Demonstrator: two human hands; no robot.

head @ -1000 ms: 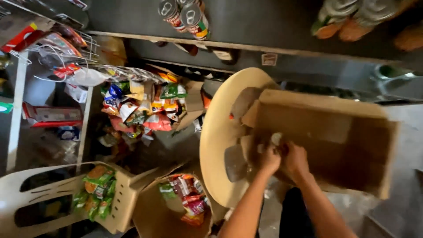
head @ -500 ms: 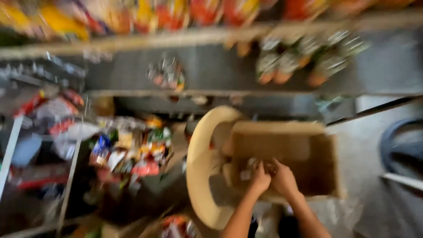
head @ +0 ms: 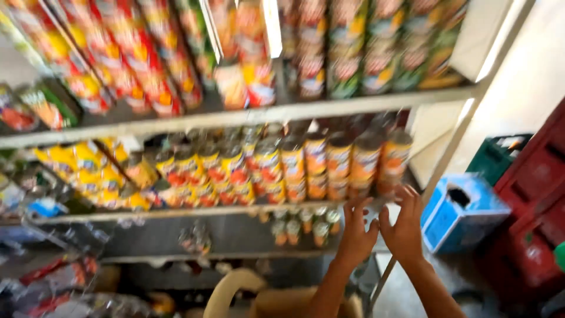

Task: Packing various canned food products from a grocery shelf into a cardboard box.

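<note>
My left hand (head: 356, 234) and my right hand (head: 406, 228) are raised side by side to the right end of the middle shelf (head: 194, 211). Their fingers point up and are spread. The fingertips reach the base of the rightmost orange-labelled can (head: 395, 158) in a row of cans (head: 306, 168). Something pale shows between the two hands, but the blur hides whether they grip it. The whole view is smeared by motion.
An upper shelf (head: 247, 115) carries more cans and packets. Yellow packets (head: 88, 171) lie at the left and small jars (head: 303, 227) on a lower shelf. A blue box (head: 462, 215) and red crates (head: 535, 200) stand at the right. A cardboard box (head: 282, 303) and beige plastic chair (head: 226, 291) are below.
The view has swung up from the cardboard box to the shelves. Both hands have left the box and risen to the right end of the can shelf.
</note>
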